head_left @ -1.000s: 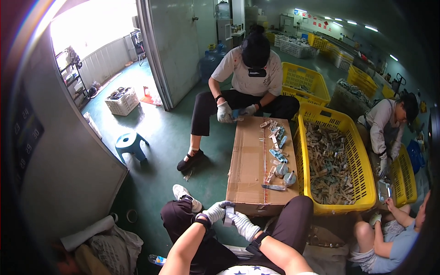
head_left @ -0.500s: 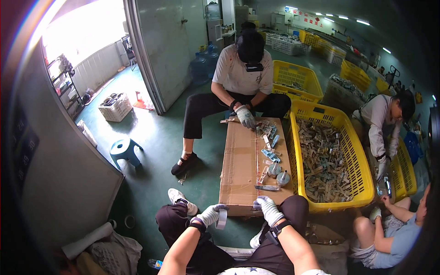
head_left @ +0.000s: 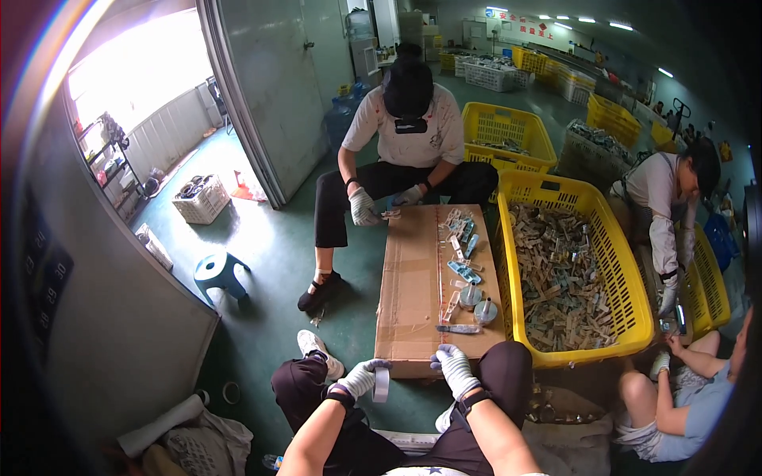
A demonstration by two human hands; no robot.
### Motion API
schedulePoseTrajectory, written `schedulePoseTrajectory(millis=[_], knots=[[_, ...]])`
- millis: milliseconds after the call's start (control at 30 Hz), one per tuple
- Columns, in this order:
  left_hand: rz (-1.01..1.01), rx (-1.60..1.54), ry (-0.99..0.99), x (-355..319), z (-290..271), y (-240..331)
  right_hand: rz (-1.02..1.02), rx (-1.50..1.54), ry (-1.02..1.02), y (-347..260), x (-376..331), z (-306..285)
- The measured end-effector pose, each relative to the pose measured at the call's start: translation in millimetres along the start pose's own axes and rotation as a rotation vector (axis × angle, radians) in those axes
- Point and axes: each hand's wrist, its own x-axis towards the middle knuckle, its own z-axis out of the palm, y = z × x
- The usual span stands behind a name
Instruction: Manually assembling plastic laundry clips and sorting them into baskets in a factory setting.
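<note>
My left hand (head_left: 359, 379), in a striped knit glove, grips a roll of tape (head_left: 382, 385) beside the near left corner of a cardboard box (head_left: 409, 293). My right hand (head_left: 454, 370), gloved likewise, is at the box's near edge with fingertips pinched together; what they hold, if anything, is too small to make out. On the box's right side lie several blue and clear plastic clip-like pieces (head_left: 464, 271), two round pots with upright stems (head_left: 486, 311) and a dark, flat, long piece (head_left: 459, 328).
Across the box sits a co-worker (head_left: 405, 135), one gloved hand near a small piece on its far left corner. A yellow crate (head_left: 520, 305) full of small pieces stands at the right; two more people work beyond it. A blue stool (head_left: 221, 274) stands left.
The co-worker's gloved hands have moved apart, one to the box's far left corner. My right hand has shifted slightly left along the near edge. My left hand keeps the tape roll.
</note>
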Motion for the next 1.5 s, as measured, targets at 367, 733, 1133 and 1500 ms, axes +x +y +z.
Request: schedulePoseTrajectory(millis=[367, 733, 1133, 1500], knots=[[0.009, -0.011, 0.006, 3.5, -0.2, -7.1, -0.019, -0.007, 0.007, 0.9, 0.2, 0.6], [-0.012, -0.024, 0.004, 5.7, -0.5, -11.7, -0.026, -0.018, 0.016, 2.2, 0.0, 0.1], [0.016, -0.067, 0.031, 5.4, 4.4, -9.3, -0.030, -0.001, 0.025, -0.1, -3.2, 1.1], [0.032, -0.016, 0.046, 5.1, 5.4, -8.1, -0.044, 0.000, 0.028, -1.8, -6.7, 2.3]])
